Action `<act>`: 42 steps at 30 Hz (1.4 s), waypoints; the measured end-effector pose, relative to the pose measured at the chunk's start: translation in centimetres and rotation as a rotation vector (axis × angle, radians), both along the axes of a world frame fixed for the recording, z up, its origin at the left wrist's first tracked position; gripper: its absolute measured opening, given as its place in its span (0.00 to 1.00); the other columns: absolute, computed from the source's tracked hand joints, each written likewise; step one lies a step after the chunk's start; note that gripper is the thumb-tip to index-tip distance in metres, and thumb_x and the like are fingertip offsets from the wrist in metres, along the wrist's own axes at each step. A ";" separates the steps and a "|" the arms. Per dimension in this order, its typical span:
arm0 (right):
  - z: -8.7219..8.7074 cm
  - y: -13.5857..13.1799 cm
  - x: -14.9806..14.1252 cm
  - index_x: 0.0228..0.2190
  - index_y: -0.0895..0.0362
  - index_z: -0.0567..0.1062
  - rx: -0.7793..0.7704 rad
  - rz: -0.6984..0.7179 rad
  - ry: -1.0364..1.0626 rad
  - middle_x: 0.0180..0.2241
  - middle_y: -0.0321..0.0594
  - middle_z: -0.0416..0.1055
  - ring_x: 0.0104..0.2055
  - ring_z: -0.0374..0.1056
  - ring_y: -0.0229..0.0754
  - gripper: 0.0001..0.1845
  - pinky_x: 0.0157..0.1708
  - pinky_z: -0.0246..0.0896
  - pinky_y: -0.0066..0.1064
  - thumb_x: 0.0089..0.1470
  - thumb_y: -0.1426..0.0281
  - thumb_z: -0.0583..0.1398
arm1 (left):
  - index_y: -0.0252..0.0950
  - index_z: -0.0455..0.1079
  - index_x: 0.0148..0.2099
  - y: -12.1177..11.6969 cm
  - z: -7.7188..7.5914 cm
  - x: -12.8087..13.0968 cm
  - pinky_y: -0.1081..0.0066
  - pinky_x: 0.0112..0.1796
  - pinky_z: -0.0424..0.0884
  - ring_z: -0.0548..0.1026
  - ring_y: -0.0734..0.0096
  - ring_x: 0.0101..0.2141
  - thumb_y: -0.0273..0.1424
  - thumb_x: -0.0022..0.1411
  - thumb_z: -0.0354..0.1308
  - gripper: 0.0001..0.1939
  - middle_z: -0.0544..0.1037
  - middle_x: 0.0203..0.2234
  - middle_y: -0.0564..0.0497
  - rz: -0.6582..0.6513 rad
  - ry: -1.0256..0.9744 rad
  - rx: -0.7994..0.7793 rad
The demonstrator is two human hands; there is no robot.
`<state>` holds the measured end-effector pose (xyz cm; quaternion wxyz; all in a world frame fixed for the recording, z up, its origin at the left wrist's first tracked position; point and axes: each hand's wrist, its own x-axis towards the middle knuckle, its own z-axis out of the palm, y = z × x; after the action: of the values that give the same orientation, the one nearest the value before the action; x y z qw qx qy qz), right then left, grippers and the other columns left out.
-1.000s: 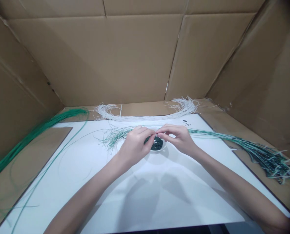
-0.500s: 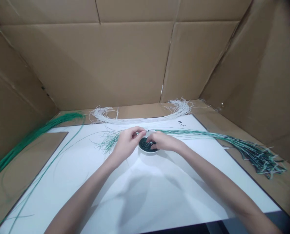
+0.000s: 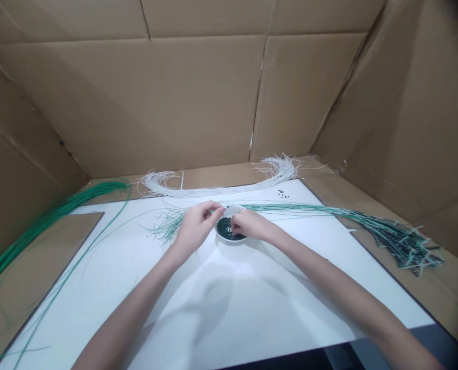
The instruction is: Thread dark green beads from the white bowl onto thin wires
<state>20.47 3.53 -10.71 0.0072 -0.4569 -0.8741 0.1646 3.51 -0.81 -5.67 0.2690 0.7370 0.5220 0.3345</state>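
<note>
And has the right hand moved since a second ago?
Yes: against the white bowl, the right hand has moved down, from above it to the dark beads inside.

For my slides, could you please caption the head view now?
Right hand in a bowl of dark beads, left hand beside it.

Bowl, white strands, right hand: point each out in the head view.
Bowl [image 3: 231, 241]: head view, on its near rim.
White strands [image 3: 215, 192]: head view, on the middle stretch of the bundle.
Right hand [image 3: 250, 224]: head view, on the back of the hand.
</note>
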 end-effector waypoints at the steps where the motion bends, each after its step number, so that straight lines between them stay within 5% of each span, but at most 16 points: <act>1: 0.2 -0.1 0.2 0.24 0.59 0.76 0.000 0.001 0.042 0.26 0.42 0.74 0.31 0.68 0.41 0.07 0.31 0.57 0.26 0.44 0.76 0.57 | 0.34 0.71 0.31 0.0 -0.2 0.0 0.76 0.23 0.57 0.62 0.76 0.21 0.36 0.56 0.48 0.14 0.71 0.19 0.54 0.002 0.018 0.015; 8: 0.5 -1.6 2.5 0.27 0.61 0.76 -0.208 -0.235 0.831 0.25 0.41 0.75 0.28 0.70 0.39 0.08 0.32 0.64 0.30 0.43 0.69 0.60 | 0.35 0.73 0.32 0.0 -3.1 -0.5 0.74 0.28 0.61 0.65 0.75 0.23 0.32 0.56 0.50 0.11 0.77 0.27 0.50 0.062 0.114 0.179; 14: -0.7 -2.9 2.4 0.27 0.61 0.77 -0.348 -0.437 1.316 0.24 0.40 0.75 0.27 0.69 0.37 0.14 0.34 0.65 0.32 0.36 0.65 0.65 | 0.34 0.70 0.35 -0.8 -5.0 0.2 0.76 0.27 0.62 0.65 0.77 0.22 0.34 0.57 0.52 0.09 0.76 0.26 0.52 0.137 -0.084 0.179; 25: -1.6 -5.2 1.7 0.26 0.59 0.75 -0.434 -0.376 1.457 0.25 0.38 0.75 0.26 0.70 0.36 0.10 0.33 0.66 0.30 0.37 0.68 0.66 | 0.36 0.65 0.35 -4.2 -5.8 1.4 0.74 0.32 0.63 0.65 0.75 0.28 0.29 0.61 0.49 0.05 0.72 0.27 0.53 0.085 -0.040 0.382; 42: -1.1 -6.1 0.9 0.24 0.56 0.78 -0.548 -0.448 1.584 0.23 0.36 0.74 0.24 0.67 0.34 0.08 0.31 0.64 0.29 0.35 0.69 0.67 | 0.36 0.65 0.36 -4.6 -6.0 1.8 0.72 0.33 0.63 0.68 0.72 0.31 0.26 0.60 0.49 0.04 0.74 0.29 0.50 0.072 0.001 0.488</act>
<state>21.37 -2.59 -11.79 0.5357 -0.3546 -0.4308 0.6338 5.35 -5.36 -11.62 0.0706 0.7612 0.4520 0.4596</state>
